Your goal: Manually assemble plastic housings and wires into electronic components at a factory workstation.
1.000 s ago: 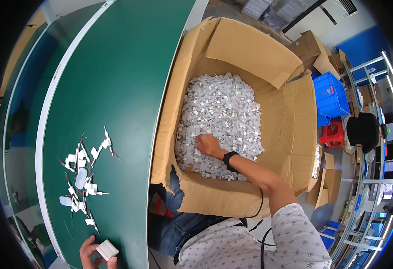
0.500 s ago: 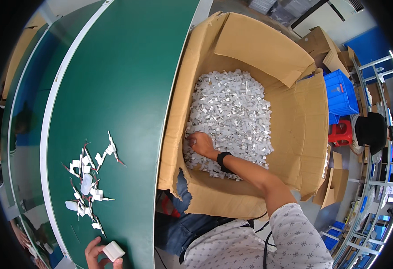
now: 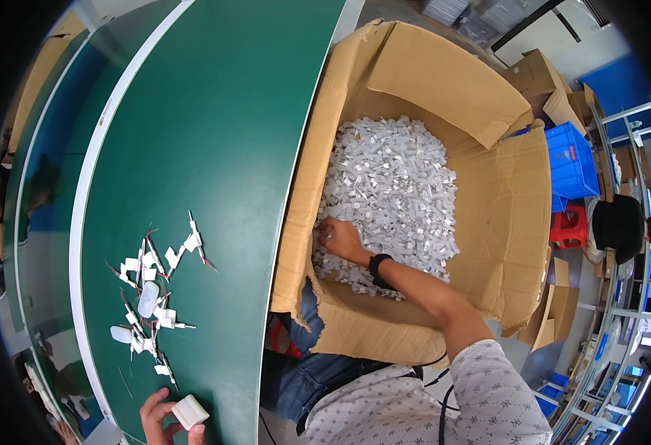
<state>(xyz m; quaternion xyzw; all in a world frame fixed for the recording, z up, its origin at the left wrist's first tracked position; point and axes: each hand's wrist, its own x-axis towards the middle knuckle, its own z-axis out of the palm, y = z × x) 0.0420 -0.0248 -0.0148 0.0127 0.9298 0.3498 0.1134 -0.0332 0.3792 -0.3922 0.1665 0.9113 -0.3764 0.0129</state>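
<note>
Down inside the cardboard box [image 3: 488, 222], the right hand [image 3: 338, 239] is buried knuckles-up in the heap of small white parts [image 3: 392, 185], near the box's left wall; fingers curl into the pile, so whether they're pinching a part or just raking can't be told. Black wristband [image 3: 378, 267] sits just above the heap. Left hand [image 3: 163, 417] rests at the near edge of the green table [image 3: 214, 133], fingers closed around a small white block [image 3: 190, 411]. Just beyond it, a loose scatter of white pieces with thin wires [image 3: 151, 297] lies on the table. Risk, as a guess: pulling the right hand out fast could drag tangled parts over the torn box flap [image 3: 296, 297] onto the lap; the block sits close to the table rim and could slip off if the hold loosens. Blue crate [image 3: 574, 167] and another person's dark cap [image 3: 618, 226] are beyond the box.
</note>
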